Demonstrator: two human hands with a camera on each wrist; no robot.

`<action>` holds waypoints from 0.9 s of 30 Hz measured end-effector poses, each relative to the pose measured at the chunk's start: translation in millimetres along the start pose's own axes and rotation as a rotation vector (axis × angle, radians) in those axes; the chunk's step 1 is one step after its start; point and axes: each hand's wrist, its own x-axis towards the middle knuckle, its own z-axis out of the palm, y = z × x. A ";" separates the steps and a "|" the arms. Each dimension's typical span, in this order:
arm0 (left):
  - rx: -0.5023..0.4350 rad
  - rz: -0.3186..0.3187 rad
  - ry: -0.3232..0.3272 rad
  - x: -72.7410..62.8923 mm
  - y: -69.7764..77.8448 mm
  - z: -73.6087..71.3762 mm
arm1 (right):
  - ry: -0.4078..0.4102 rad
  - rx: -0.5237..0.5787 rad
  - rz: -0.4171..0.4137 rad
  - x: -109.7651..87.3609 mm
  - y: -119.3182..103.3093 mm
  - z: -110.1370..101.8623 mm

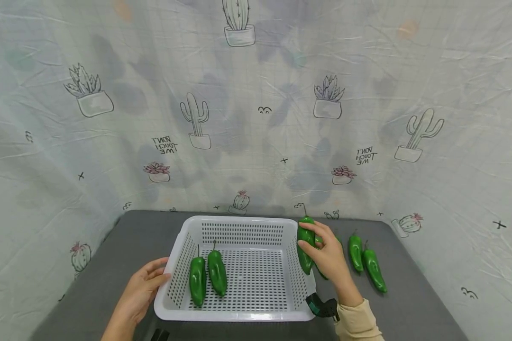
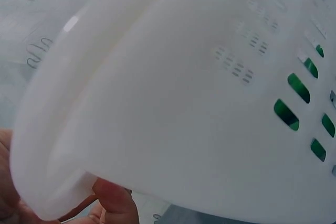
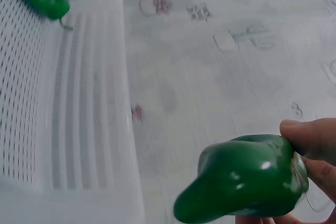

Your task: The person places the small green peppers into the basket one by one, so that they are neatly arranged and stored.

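A white plastic basket [image 1: 234, 316] with slotted walls stands on the grey table. My left hand [image 1: 138, 289] grips its left rim; the left wrist view shows fingers [image 2: 116, 203] curled at the rim's underside. Over the basket's right rim, my right hand [image 1: 330, 258] holds a green chili pepper [image 1: 306, 258], its stem pointing up and away. In the right wrist view the thumb and fingers pinch this pepper [image 3: 247, 177] near its stem end. Two more green peppers, one on the left [image 1: 197, 283] and one beside it [image 1: 217, 273], lie in the basket's left half.
Right of the basket, two green peppers lie side by side on the table, one nearer [image 1: 374, 271] and one farther [image 1: 355, 253]. Others, such as this pepper [image 1: 322, 271], are partly hidden behind my right hand. A cactus-patterned cloth [image 1: 256, 142] hangs behind the table [image 1: 153, 232].
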 end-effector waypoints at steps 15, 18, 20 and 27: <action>-0.002 0.001 -0.007 0.5 0.9 3.2 | -0.207 0.099 0.020 37.3 -16.6 79.5; -0.003 0.001 -0.010 1.0 0.8 2.8 | -0.259 0.102 0.043 41.0 -18.4 92.1; -0.005 -0.001 -0.012 0.9 0.9 2.3 | -0.296 0.108 0.054 43.3 -18.2 100.4; 0.000 -0.005 -0.010 -0.6 2.6 0.8 | -0.389 0.114 0.114 48.0 -17.0 124.8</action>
